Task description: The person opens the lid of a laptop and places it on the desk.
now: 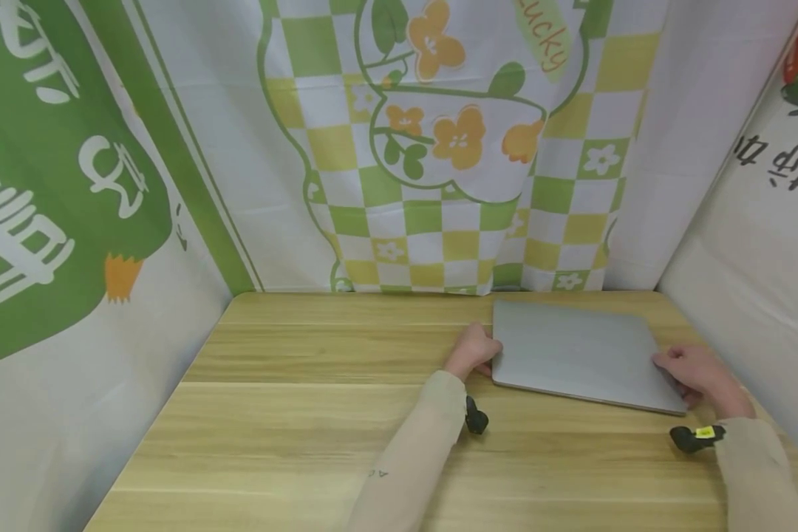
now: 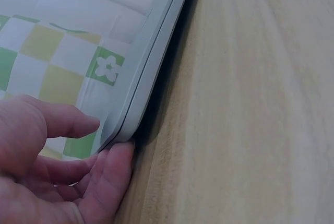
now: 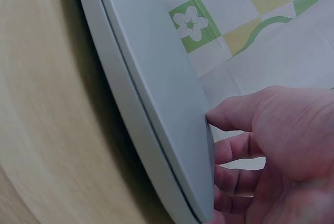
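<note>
A closed silver-grey laptop (image 1: 572, 355) lies flat over the right part of the wooden table, slightly turned. At its left edge, my left hand (image 1: 473, 349) grips the side with the thumb above. The left wrist view shows the fingers of that hand (image 2: 57, 166) curled under the corner of the laptop (image 2: 143, 62). My right hand (image 1: 697, 371) holds the opposite edge. In the right wrist view, the thumb of this hand (image 3: 282, 151) presses the laptop's top edge (image 3: 151, 98), with the other fingers lower along its side. A dark shadow gap runs beneath the laptop's front edge.
The wooden table (image 1: 273, 421) extends to the left and front. Behind it hangs a checkered, flower-printed curtain (image 1: 439, 222); printed cloth also hangs along the left side (image 1: 53, 414) and right side (image 1: 758, 281). Black wrist cameras (image 1: 476, 417) are strapped at both cuffs.
</note>
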The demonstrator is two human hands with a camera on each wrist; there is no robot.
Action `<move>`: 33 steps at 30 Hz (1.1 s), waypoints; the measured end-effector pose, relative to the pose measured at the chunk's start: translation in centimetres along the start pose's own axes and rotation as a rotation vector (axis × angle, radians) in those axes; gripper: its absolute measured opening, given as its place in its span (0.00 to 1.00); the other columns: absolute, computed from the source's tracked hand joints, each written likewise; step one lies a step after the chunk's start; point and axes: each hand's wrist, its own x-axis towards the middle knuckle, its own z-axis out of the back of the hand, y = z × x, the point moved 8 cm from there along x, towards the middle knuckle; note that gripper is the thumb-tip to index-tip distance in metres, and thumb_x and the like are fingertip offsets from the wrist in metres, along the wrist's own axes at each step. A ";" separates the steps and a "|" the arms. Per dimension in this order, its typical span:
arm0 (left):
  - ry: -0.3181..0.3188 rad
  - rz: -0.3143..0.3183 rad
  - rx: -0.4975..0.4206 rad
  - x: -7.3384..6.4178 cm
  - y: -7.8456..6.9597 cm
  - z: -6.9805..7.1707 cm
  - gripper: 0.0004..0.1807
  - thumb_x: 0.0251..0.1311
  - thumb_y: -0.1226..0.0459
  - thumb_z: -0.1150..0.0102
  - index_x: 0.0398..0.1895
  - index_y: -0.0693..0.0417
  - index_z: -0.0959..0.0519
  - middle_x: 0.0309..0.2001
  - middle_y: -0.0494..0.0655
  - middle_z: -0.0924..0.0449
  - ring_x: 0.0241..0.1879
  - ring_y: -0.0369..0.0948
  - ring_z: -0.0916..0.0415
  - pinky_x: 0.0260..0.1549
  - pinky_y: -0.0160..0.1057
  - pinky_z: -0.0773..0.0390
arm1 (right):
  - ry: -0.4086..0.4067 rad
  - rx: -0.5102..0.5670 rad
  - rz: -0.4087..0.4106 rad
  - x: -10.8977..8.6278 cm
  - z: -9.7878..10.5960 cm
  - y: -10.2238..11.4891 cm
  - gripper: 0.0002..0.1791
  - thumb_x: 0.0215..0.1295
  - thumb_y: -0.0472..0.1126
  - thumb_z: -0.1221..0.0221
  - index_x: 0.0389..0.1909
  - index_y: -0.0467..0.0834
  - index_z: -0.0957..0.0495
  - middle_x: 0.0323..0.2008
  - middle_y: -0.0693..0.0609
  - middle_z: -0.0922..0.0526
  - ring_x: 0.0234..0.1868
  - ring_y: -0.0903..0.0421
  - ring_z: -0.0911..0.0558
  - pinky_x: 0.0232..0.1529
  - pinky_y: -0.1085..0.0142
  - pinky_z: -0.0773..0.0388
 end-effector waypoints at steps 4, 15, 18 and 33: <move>-0.003 0.007 0.010 -0.1 0.0 0.2 0.23 0.58 0.70 0.44 0.11 0.49 0.42 0.14 0.42 0.40 0.10 0.41 0.32 0.11 0.37 0.19 | -0.006 -0.003 0.003 -0.1 0.0 0.3 0.22 0.74 0.53 0.55 0.26 0.40 0.32 0.16 0.53 0.31 0.18 0.55 0.25 0.21 0.60 0.18; -0.009 0.013 0.055 -0.5 0.0 0.7 0.22 0.60 0.69 0.45 0.11 0.49 0.40 0.14 0.43 0.39 0.10 0.41 0.32 0.11 0.36 0.20 | 0.000 0.014 0.027 -0.3 -0.4 1.2 0.22 0.75 0.52 0.56 0.28 0.38 0.33 0.18 0.52 0.31 0.19 0.55 0.26 0.21 0.60 0.20; -0.014 0.014 0.076 -0.7 0.1 0.8 0.19 0.60 0.69 0.45 0.13 0.51 0.37 0.16 0.44 0.36 0.10 0.41 0.31 0.11 0.36 0.20 | 0.003 0.021 0.034 -0.3 -0.7 1.4 0.22 0.75 0.52 0.55 0.29 0.38 0.32 0.18 0.52 0.30 0.20 0.54 0.26 0.21 0.60 0.20; 0.038 0.015 0.019 -0.9 1.1 1.8 0.24 0.63 0.69 0.44 0.12 0.49 0.41 0.13 0.41 0.43 0.09 0.41 0.33 0.14 0.38 0.18 | 0.028 0.015 0.003 -0.2 -1.3 2.3 0.23 0.75 0.52 0.56 0.35 0.34 0.30 0.21 0.50 0.28 0.23 0.54 0.25 0.23 0.60 0.18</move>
